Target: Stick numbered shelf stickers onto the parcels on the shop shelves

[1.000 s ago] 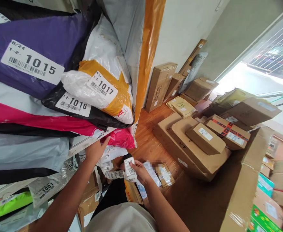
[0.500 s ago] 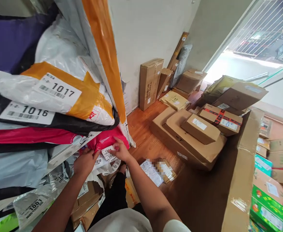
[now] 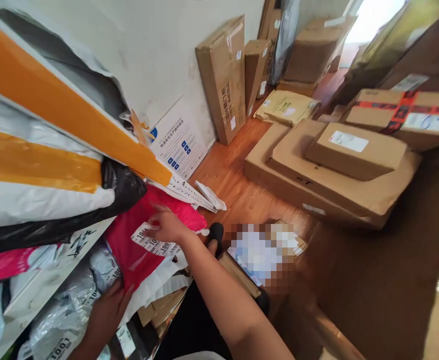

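A bright pink plastic mailer bag [image 3: 129,250] lies tilted beneath the stacked parcels on the left. My left hand [image 3: 109,307] is closed on its near edge, thumb against the plastic. Over the bag, my right hand [image 3: 167,225] pinches a white strip of number labels [image 3: 159,245] that hangs down toward me. Part of the strip and the fingertips are blurred. A black-wrapped parcel [image 3: 125,192] rests just above the bag, and clear plastic-wrapped parcels [image 3: 65,310] with number labels lie beside my left hand.
Flat cartons [image 3: 317,175] are stacked on the wooden floor to the right. Tall cartons [image 3: 223,85] lean on the wall, near a printed notice [image 3: 180,140]. A large open carton [image 3: 384,260] is at the lower right. An orange-taped parcel edge [image 3: 73,100] juts out upper left.
The view has swung left and closer. More of the pink mailer bag shows, and my left hand has moved down to its near edge. My right hand still holds the label strip.
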Tool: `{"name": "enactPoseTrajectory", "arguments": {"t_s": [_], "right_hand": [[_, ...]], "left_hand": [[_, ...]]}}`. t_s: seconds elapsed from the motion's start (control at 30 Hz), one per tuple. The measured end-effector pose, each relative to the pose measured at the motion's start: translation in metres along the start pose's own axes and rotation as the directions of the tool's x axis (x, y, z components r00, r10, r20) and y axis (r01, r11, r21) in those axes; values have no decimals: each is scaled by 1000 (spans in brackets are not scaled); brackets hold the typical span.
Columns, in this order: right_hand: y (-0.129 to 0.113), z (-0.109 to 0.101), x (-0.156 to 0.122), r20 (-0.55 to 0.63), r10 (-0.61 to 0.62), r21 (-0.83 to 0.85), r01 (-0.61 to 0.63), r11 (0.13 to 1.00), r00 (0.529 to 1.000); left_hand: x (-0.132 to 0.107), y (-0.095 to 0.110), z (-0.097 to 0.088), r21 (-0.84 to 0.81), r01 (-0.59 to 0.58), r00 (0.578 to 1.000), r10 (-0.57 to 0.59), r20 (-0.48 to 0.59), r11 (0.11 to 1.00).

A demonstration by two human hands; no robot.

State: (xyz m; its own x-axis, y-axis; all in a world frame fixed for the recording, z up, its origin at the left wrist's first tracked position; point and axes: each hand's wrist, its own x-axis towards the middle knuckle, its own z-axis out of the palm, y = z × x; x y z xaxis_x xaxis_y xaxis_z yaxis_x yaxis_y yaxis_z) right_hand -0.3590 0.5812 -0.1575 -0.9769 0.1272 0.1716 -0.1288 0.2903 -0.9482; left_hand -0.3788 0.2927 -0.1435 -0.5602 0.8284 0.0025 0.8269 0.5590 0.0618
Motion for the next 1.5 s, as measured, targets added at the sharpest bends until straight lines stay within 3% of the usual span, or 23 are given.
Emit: {"name": "enactPoseTrajectory", "arguments": {"t_s": [0.13, 0.3, 0.4, 0.57, 0.73, 0.87, 1.1, 1.2, 1.27, 1.3, 1.37, 1.43, 1.5], "right_hand": [[-6, 13, 1, 116, -106, -160, 124, 979, 988], [-24, 3, 2, 75, -39, -198, 53, 979, 996], [-29, -4, 17, 35, -114, -195, 119, 974, 993], [-18, 11, 38, 187, -75, -103, 96, 990, 979], [-7, 26, 42, 110, -114, 4, 115, 993, 987], [-8, 23, 42, 152, -93, -8, 96, 995, 984], [-7, 18, 40, 178, -85, 18, 83, 996, 980], [0, 20, 37, 106, -126, 124, 112, 986, 986], [7, 21, 28, -55, -107, 316, 119, 941, 993], [12, 22, 21, -147, -37, 421, 97, 902, 988], [20, 25, 3, -268, 213, 614, -3, 789, 940], [25, 27, -18, -222, 452, 796, -107, 595, 864], [27, 28, -37, -92, 552, 909, -155, 386, 829]], "left_hand": [[-16, 6, -4, 58, -147, 989, 148, -15, 987], [-21, 22, -4, 19, -111, 994, 111, 4, 994], [-21, 28, -3, -8, -87, 996, 87, 3, 996], [-26, 28, -8, -1, -35, 997, 35, 73, 999], [-22, 34, -14, 36, -4, 998, 2, 69, 999], [-13, 42, -17, 58, -26, 1000, 26, 7, 998], [-17, 38, -17, 41, -7, 999, 5, 43, 999], [-16, 39, -17, 37, -7, 999, 6, 38, 999], [-17, 39, -17, 27, 7, 998, -8, 54, 1000], [-17, 39, -17, 20, 10, 998, -11, 62, 1000], [-19, 37, -18, 19, 10, 998, -12, 58, 1000], [-19, 35, -17, 40, 8, 1000, -9, 30, 999], [-17, 35, -17, 77, 10, 1000, -10, -7, 997]]}}
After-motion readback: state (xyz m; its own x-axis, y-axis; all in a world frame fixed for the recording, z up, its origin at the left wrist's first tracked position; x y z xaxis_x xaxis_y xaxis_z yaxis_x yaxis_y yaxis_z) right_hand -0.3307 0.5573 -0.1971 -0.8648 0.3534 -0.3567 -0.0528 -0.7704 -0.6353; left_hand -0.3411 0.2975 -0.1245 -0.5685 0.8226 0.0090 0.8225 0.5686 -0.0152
